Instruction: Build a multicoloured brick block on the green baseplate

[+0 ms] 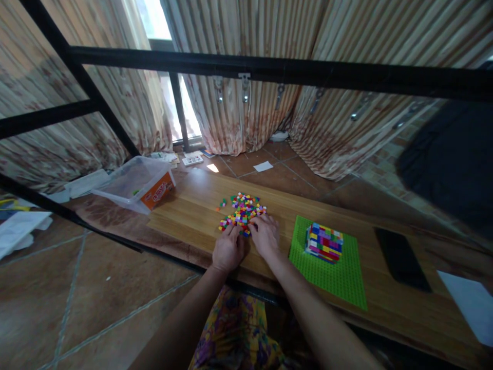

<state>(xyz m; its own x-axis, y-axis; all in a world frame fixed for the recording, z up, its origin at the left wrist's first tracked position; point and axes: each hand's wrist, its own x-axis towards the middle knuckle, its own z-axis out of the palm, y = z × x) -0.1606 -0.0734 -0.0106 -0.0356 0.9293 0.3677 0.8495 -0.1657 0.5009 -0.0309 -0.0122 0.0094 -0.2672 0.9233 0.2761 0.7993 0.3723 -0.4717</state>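
A loose pile of small multicoloured toy bricks (246, 208) lies on the wooden table. At its near edge my left hand (228, 249) is closed, fingertips pressed together among the bricks. Just to the right, my right hand (265, 235) bends over the pile's corner with its fingers curled in. Any brick between the fingers of either hand is too small to make out. Further right, a blocky multicoloured brick structure (324, 243) stands on a green studded baseplate (352, 280), apart from both hands.
A clear plastic box (123, 192) with an orange label stands at the table's left end. Right of the baseplate lies a dark phone-like slab (401, 258), then a white sheet (468, 303). A black metal bar (269, 69) crosses above the table (192, 205), before the curtains.
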